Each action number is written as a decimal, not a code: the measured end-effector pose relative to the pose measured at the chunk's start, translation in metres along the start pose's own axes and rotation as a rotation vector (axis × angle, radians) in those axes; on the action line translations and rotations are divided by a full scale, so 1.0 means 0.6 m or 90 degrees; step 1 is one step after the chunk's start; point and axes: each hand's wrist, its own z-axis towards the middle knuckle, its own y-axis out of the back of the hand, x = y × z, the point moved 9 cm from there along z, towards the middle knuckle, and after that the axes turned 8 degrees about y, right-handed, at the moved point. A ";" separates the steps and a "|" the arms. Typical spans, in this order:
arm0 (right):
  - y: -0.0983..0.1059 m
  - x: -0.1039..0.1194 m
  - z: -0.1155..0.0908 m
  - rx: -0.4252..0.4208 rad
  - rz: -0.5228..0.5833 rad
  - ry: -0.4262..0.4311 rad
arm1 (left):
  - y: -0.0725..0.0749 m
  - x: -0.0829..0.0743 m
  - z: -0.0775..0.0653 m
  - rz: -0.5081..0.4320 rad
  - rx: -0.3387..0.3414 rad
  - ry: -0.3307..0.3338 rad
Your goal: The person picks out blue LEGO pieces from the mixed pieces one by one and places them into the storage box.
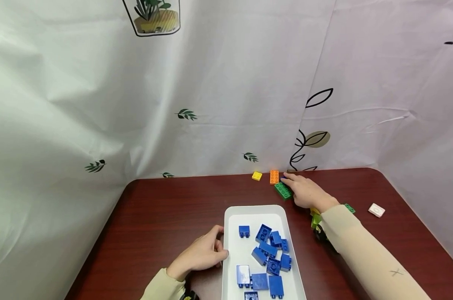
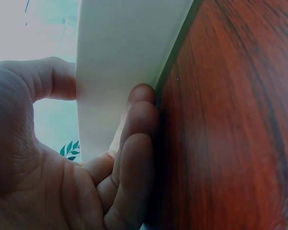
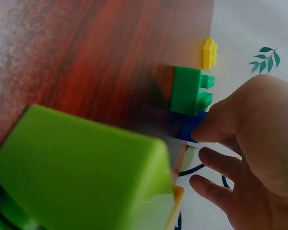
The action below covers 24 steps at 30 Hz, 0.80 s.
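Note:
My left hand [image 1: 203, 252] holds the left rim of a white tray [image 1: 227, 216], thumb on the rim and curled fingers against the outer wall [image 2: 120, 43]. Inside the tray lie several blue bricks [image 1: 267, 249]. At the far side of the table, my right hand [image 1: 306, 191] pinches a blue brick [image 3: 188, 127] with thumb and index finger. Much of that brick is hidden by the fingers. Right beside it stands a green brick [image 1: 283, 191], its studs facing up.
An orange brick [image 1: 274, 176] and a yellow brick [image 1: 257, 176] lie near the table's back edge. Lime-green brick [image 3: 81, 167] sits under the right forearm, close to the wrist camera. Farther right are another green brick [image 1: 349, 208] and a white brick [image 1: 376, 210]. A patterned curtain [image 1: 226, 91] hangs behind.

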 end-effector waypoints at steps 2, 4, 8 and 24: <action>-0.004 -0.002 0.000 0.004 -0.001 -0.008 | 0.000 0.000 0.000 -0.002 0.002 0.001; -0.004 -0.003 -0.002 -0.002 -0.004 -0.012 | 0.000 -0.001 0.001 -0.004 0.003 0.000; -0.003 -0.007 -0.005 -0.019 -0.011 -0.024 | 0.000 -0.002 0.000 -0.003 0.002 0.000; 0.005 0.018 -0.039 -0.106 -0.048 -0.050 | -0.001 0.001 0.001 -0.002 -0.001 0.004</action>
